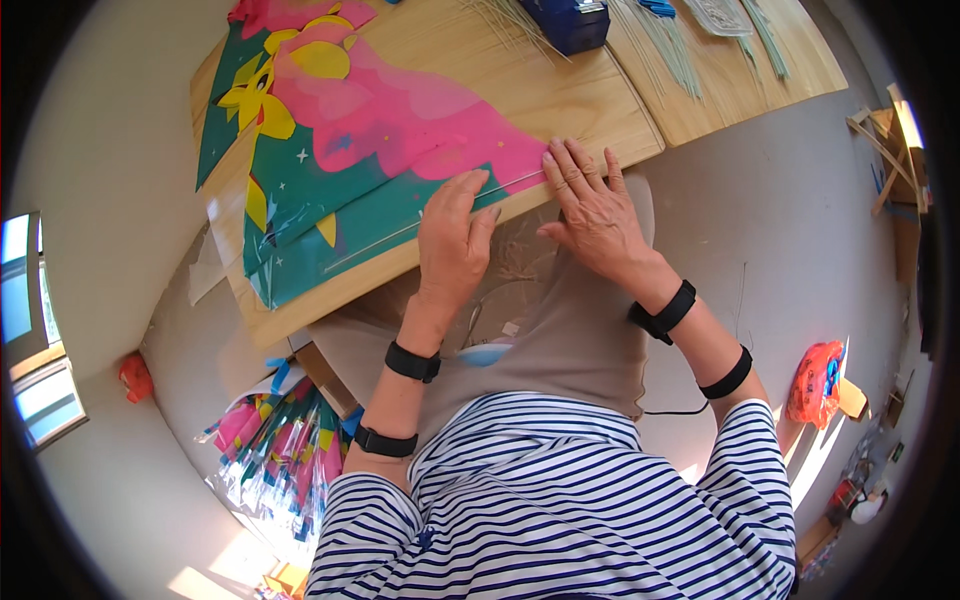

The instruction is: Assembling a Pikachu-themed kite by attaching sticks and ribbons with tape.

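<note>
A thin printed sheet (400, 110) in pink, teal and yellow, like kite fabric, lies on the wooden table. A slim pale rod (375, 245) rests along its near edge, passing by both hands. My left hand (455, 235) sits over the rod at the middle of that edge. Its fingers are bent forward and the thumb stands apart; the fingertips touch the sheet. Further right, my right hand (592, 205) lies flat at the pink corner, fingers stretched out, covering the rod's right end.
At the back of the wooden table (600, 110) stand a dark blue container (565, 25), bundles of thin sticks (660, 45) and a clear plastic tray (718, 15). Low on the left is a pile of similar printed sheets in plastic (285, 440). A red bag (817, 380) sits at right.
</note>
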Demonstrator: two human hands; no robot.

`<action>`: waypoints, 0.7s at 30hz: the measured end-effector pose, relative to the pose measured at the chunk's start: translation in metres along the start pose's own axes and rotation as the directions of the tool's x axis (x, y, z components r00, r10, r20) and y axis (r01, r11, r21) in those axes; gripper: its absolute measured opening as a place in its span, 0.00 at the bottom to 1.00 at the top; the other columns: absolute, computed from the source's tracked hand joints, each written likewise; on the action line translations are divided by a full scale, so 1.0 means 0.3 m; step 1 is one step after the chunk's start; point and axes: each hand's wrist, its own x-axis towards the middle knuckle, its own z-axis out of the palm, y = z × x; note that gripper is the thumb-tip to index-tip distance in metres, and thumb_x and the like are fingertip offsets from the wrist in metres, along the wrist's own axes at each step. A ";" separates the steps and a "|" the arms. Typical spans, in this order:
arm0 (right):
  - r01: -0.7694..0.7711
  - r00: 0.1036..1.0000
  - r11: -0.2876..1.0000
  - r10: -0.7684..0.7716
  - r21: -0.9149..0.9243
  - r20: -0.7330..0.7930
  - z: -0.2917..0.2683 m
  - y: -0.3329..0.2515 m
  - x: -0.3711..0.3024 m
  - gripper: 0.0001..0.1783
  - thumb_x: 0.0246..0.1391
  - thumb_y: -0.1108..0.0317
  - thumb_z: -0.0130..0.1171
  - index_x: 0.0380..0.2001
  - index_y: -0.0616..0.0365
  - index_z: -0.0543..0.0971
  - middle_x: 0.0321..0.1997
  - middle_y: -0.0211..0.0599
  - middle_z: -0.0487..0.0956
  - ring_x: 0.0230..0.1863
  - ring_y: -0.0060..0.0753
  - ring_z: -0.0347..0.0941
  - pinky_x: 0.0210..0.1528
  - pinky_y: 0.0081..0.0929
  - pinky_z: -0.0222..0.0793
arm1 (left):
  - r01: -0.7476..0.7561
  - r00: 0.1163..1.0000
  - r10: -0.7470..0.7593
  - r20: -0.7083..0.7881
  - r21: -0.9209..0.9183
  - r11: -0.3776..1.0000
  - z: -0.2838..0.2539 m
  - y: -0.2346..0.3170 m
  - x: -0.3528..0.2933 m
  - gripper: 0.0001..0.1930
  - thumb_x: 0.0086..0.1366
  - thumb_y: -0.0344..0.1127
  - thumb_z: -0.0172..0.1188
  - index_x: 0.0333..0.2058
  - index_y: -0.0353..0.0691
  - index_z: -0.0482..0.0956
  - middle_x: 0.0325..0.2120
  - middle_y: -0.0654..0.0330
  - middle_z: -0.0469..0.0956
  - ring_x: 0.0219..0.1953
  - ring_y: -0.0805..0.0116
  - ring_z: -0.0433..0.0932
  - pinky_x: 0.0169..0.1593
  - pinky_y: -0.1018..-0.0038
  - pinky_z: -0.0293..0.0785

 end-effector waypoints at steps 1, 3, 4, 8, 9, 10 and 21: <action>0.000 1.000 1.000 0.000 -0.007 0.014 0.003 0.001 -0.002 0.52 0.51 0.44 0.66 0.72 0.59 0.59 0.78 0.39 0.55 0.80 0.40 0.44 0.78 0.56 0.35 | 0.006 1.000 -0.006 -0.001 0.088 0.996 -0.039 -0.024 -0.040 0.22 0.64 0.28 0.61 0.56 0.32 0.74 0.54 0.50 0.78 0.57 0.52 0.76 0.62 0.58 0.69; -0.002 1.000 0.999 0.002 -0.042 -0.005 -0.005 -0.014 0.004 0.52 0.51 0.44 0.66 0.72 0.59 0.59 0.78 0.40 0.55 0.80 0.41 0.45 0.78 0.56 0.35 | 0.016 1.000 -0.017 0.003 0.237 0.971 -0.125 -0.073 -0.125 0.24 0.64 0.31 0.62 0.59 0.34 0.73 0.58 0.48 0.75 0.61 0.47 0.71 0.68 0.54 0.62; -0.018 1.000 0.998 0.017 -0.056 -0.020 -0.019 -0.030 0.010 0.52 0.51 0.44 0.66 0.72 0.59 0.59 0.78 0.41 0.55 0.80 0.41 0.45 0.78 0.56 0.35 | 0.036 0.999 -0.038 0.004 0.281 0.959 -0.166 -0.096 -0.162 0.26 0.63 0.33 0.63 0.60 0.34 0.72 0.60 0.48 0.73 0.63 0.48 0.69 0.69 0.52 0.59; 0.095 0.992 0.994 -0.098 -0.049 -0.080 -0.039 -0.143 0.070 0.51 0.50 0.45 0.67 0.71 0.60 0.61 0.77 0.42 0.57 0.79 0.41 0.46 0.78 0.56 0.36 | 0.057 0.997 -0.074 0.030 0.383 0.922 -0.236 -0.129 -0.249 0.31 0.63 0.36 0.63 0.64 0.36 0.68 0.66 0.50 0.67 0.70 0.50 0.61 0.72 0.46 0.49; 0.134 0.988 0.991 -0.134 -0.004 -0.081 -0.028 -0.188 0.086 0.50 0.50 0.45 0.67 0.70 0.60 0.63 0.77 0.42 0.58 0.79 0.41 0.47 0.78 0.56 0.37 | 0.043 0.997 -0.066 0.045 0.392 0.919 -0.238 -0.127 -0.256 0.33 0.63 0.36 0.64 0.66 0.37 0.67 0.67 0.50 0.66 0.71 0.50 0.60 0.73 0.46 0.47; 0.173 0.982 0.984 -0.170 0.041 -0.083 0.001 -0.239 0.100 0.49 0.49 0.45 0.67 0.69 0.60 0.64 0.77 0.42 0.58 0.79 0.41 0.47 0.78 0.56 0.38 | 0.026 0.997 -0.055 0.062 0.389 0.921 -0.233 -0.123 -0.256 0.34 0.63 0.36 0.64 0.67 0.37 0.65 0.68 0.51 0.65 0.71 0.51 0.59 0.73 0.45 0.46; 0.241 0.970 0.969 -0.242 0.044 0.022 0.088 -0.321 0.101 0.53 0.47 0.46 0.69 0.71 0.59 0.61 0.78 0.42 0.56 0.80 0.40 0.46 0.78 0.54 0.37 | -0.043 0.984 -0.027 0.176 0.384 0.922 -0.237 -0.196 -0.308 0.41 0.58 0.40 0.67 0.70 0.44 0.62 0.71 0.61 0.59 0.73 0.60 0.57 0.74 0.47 0.46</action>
